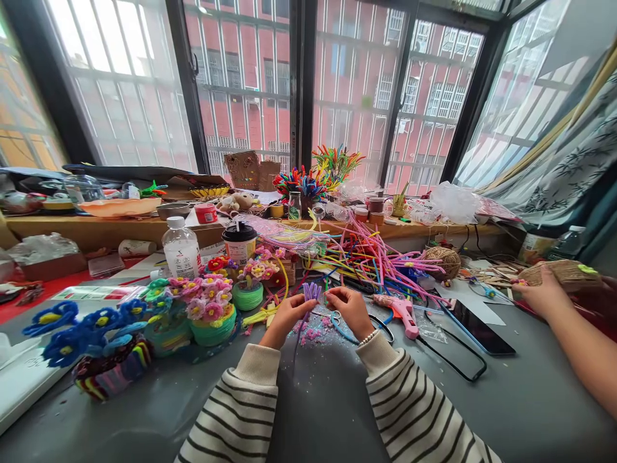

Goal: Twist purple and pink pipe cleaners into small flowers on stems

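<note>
My left hand [285, 319] is closed around a small bunch of purple pipe cleaners [312, 292], bent into loops at the top, with a stem hanging below. Just to its right, my right hand [351, 311] is pinched; a thin green bit shows near its fingertips, too small to name. The two hands are apart, above the grey table [322, 411]. Pink scraps [313, 334] and glitter lie beneath them. A pink glue gun [409, 321] rests on the table to the right of my right hand.
Pipe-cleaner flowers in pots, pink [212, 312] and blue [103, 328], stand at left. Behind my hands lies a heap of loose pipe cleaners [371, 254]. A phone [477, 328] is at right. Another person's hand [547, 296] holds a twine-wrapped piece [571, 274] at far right.
</note>
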Tool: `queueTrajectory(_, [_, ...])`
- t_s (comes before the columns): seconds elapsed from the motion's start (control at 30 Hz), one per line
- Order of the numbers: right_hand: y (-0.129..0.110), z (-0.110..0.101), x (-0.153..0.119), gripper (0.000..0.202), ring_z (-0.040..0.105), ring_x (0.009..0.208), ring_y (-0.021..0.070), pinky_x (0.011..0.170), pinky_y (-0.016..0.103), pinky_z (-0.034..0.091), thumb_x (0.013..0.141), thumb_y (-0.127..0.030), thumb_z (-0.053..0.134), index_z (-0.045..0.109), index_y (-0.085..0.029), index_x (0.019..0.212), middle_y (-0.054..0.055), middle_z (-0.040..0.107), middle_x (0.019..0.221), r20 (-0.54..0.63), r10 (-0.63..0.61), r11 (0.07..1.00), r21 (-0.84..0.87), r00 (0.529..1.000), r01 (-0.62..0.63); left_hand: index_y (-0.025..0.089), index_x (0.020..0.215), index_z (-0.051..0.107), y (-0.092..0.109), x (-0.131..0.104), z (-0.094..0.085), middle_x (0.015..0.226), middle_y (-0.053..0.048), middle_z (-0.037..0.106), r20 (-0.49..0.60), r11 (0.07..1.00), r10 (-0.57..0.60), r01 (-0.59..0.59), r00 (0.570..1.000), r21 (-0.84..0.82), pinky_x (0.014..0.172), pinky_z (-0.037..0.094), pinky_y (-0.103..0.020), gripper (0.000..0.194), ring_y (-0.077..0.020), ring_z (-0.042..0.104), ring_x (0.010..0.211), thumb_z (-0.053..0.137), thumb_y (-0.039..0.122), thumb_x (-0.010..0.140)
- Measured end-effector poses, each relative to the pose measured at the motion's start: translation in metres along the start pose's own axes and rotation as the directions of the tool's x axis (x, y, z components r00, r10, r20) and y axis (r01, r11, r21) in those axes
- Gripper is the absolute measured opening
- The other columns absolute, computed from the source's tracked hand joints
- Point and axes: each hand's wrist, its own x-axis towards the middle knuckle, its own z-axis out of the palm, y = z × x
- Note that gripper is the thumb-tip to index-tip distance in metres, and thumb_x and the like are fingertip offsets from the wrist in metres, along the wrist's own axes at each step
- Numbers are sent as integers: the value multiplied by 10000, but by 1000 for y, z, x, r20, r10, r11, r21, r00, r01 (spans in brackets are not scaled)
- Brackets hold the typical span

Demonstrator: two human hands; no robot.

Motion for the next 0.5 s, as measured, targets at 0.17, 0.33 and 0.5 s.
queueTrajectory(0.17, [0, 0, 0, 234, 575, 735, 158, 684, 284, 448, 659, -296, 517, 610, -140, 806, 59, 630, 782, 106, -74, 995, -54, 992, 80, 113, 704, 582, -2, 1, 1, 570, 21, 492, 2, 998, -40, 41, 999, -48, 511, 320, -200, 327, -73, 411, 514, 614, 376, 512])
queueTrajectory(0.33, [-2, 7, -1, 282, 550, 623, 139, 604, 253, 430, 628, -394, 555, 602, -123, 691, 46, 613, 663, 73, -106, 981, -153, 992, 116, 106, 716, 601, 2, -5, 1, 535, 25, 471, 67, 998, -14, 10, 998, 58, 482, 278, -194, 333, -64, 369, 492, 589, 395, 552])
queueTrajectory(0.5, [0, 6, 0, 320, 531, 565, 129, 555, 241, 424, 666, -422, 501, 601, -118, 657, 45, 597, 605, 30, -76, 985, -156, 997, 80, 112, 762, 614, 4, -8, 1, 563, 18, 499, 101, 998, -7, 1, 995, 63, 487, 271, -194, 336, -68, 375, 509, 583, 384, 568])
